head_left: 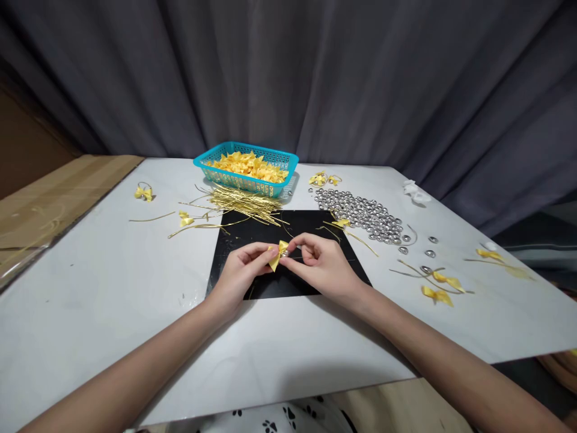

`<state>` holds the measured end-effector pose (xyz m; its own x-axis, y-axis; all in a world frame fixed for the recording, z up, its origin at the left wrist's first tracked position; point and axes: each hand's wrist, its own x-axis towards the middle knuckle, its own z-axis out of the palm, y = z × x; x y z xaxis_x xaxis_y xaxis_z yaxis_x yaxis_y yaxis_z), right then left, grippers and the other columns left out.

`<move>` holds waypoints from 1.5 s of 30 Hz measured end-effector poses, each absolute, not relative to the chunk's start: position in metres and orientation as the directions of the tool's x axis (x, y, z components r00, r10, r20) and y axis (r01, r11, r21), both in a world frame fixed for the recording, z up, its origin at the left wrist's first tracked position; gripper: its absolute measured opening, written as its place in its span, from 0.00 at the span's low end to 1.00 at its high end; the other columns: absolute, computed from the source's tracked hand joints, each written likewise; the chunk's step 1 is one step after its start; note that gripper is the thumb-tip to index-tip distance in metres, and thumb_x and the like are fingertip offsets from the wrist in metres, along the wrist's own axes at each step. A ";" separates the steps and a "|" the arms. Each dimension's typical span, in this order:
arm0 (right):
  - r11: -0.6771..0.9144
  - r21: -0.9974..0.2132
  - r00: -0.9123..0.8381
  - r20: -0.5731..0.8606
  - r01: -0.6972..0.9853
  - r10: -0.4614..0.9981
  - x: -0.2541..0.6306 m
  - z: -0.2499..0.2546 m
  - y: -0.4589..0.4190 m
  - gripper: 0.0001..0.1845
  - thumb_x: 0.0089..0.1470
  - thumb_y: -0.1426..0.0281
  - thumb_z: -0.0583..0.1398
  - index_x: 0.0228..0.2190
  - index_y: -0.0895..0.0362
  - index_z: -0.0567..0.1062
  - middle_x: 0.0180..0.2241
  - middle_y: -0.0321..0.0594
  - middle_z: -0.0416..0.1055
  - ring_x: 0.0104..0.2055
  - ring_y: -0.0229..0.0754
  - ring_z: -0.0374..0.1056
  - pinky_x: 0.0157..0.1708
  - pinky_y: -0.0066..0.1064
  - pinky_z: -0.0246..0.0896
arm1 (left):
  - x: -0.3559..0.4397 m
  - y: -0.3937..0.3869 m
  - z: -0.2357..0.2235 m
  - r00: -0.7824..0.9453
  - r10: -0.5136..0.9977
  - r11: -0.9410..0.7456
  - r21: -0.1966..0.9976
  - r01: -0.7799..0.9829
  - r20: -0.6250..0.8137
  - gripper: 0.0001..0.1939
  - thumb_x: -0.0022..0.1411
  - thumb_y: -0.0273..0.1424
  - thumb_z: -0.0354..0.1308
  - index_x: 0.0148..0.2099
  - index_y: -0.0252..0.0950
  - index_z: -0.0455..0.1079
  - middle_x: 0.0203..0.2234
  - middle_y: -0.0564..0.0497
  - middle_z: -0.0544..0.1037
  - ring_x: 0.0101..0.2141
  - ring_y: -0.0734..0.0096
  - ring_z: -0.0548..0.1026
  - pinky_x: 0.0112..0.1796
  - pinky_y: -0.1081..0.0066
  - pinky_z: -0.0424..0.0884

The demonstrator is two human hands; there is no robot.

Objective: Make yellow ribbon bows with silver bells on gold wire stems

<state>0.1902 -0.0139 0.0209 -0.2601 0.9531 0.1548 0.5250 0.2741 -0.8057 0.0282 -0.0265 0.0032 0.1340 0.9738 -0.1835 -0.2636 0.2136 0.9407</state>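
Note:
Over the black mat, my left hand pinches a yellow ribbon bow between thumb and fingers. My right hand meets it from the other side, its thumb and index finger closed around a small shiny silver bead at the middle of the bow. Fingertips partly cover the bead, so I cannot tell how it sits on the bow. A pile of gold wire ties lies just beyond the mat, and many loose silver beads are spread to the right.
A teal plastic basket full of yellow bows stands at the back. Bows with wire lie on the right of the white table. A tied bow is at left; crumpled white tissue lies back right. Cardboard borders the left edge.

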 end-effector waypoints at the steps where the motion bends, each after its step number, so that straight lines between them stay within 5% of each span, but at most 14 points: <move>1: 0.278 -0.802 -0.255 0.162 0.530 0.953 0.190 0.021 -0.014 0.11 0.46 0.64 0.62 0.27 0.59 0.71 0.15 0.24 0.45 0.18 0.29 0.42 0.19 0.25 0.37 | 0.028 -0.027 0.002 0.131 0.975 0.208 0.944 -0.256 -0.180 0.09 0.51 0.35 0.64 0.33 0.36 0.76 0.31 0.50 0.78 0.32 0.77 0.71 0.34 0.78 0.66; 9: 0.028 -0.914 -0.319 -0.112 0.405 0.941 0.189 0.018 -0.006 0.18 0.41 0.58 0.64 0.25 0.60 0.70 0.15 0.24 0.45 0.17 0.27 0.40 0.18 0.25 0.33 | 0.029 -0.027 0.005 0.124 0.976 0.208 0.944 -0.257 -0.182 0.09 0.50 0.35 0.65 0.33 0.36 0.76 0.28 0.51 0.77 0.28 0.78 0.69 0.32 0.77 0.65; 17: 0.099 -0.915 -0.360 -0.054 0.392 0.931 0.193 0.026 -0.008 0.15 0.41 0.61 0.65 0.26 0.59 0.69 0.14 0.24 0.45 0.17 0.28 0.40 0.17 0.25 0.33 | 0.028 -0.026 0.010 0.133 0.969 0.233 0.947 -0.220 -0.208 0.08 0.47 0.33 0.66 0.30 0.34 0.76 0.27 0.50 0.77 0.28 0.76 0.70 0.31 0.76 0.65; 22: -0.043 -0.998 -0.400 -0.021 -0.048 0.916 0.216 0.049 -0.001 0.09 0.49 0.63 0.54 0.31 0.55 0.62 0.16 0.25 0.42 0.16 0.29 0.34 0.16 0.25 0.29 | 0.028 -0.025 0.007 0.082 0.978 0.204 0.956 -0.209 -0.190 0.09 0.48 0.33 0.66 0.31 0.34 0.76 0.26 0.50 0.77 0.27 0.77 0.70 0.31 0.76 0.66; 25: 0.040 -0.985 -0.270 0.085 -0.169 0.959 0.228 0.063 0.003 0.08 0.45 0.71 0.53 0.31 0.53 0.58 0.16 0.25 0.40 0.16 0.29 0.34 0.17 0.26 0.28 | 0.027 -0.025 0.003 0.105 0.974 0.219 0.952 -0.212 -0.201 0.09 0.49 0.33 0.65 0.33 0.33 0.77 0.27 0.49 0.78 0.28 0.76 0.71 0.32 0.76 0.67; 37: 0.385 -0.923 0.007 0.385 0.007 0.923 0.255 0.082 0.011 0.12 0.48 0.68 0.57 0.26 0.51 0.54 0.20 0.28 0.42 0.17 0.31 0.35 0.18 0.29 0.32 | 0.032 -0.028 0.013 0.104 0.972 0.228 0.957 -0.179 -0.212 0.05 0.49 0.28 0.64 0.31 0.34 0.77 0.25 0.49 0.78 0.26 0.75 0.71 0.31 0.74 0.66; 41: 0.505 -0.858 -0.036 0.504 0.092 0.863 0.252 0.070 0.015 0.06 0.49 0.73 0.55 0.22 0.53 0.64 0.18 0.30 0.49 0.18 0.31 0.42 0.19 0.29 0.34 | 0.032 -0.028 0.012 0.144 0.970 0.218 0.959 -0.182 -0.194 0.05 0.49 0.29 0.64 0.31 0.34 0.77 0.24 0.50 0.77 0.25 0.75 0.70 0.30 0.74 0.66; 45: 0.380 -0.860 -0.314 0.277 0.341 0.908 0.231 0.054 0.013 0.09 0.53 0.68 0.54 0.26 0.56 0.73 0.20 0.34 0.59 0.20 0.32 0.49 0.20 0.28 0.40 | 0.029 -0.027 0.009 0.106 0.989 0.114 0.985 -0.130 -0.101 0.07 0.50 0.32 0.64 0.33 0.36 0.77 0.27 0.50 0.79 0.27 0.75 0.71 0.30 0.75 0.66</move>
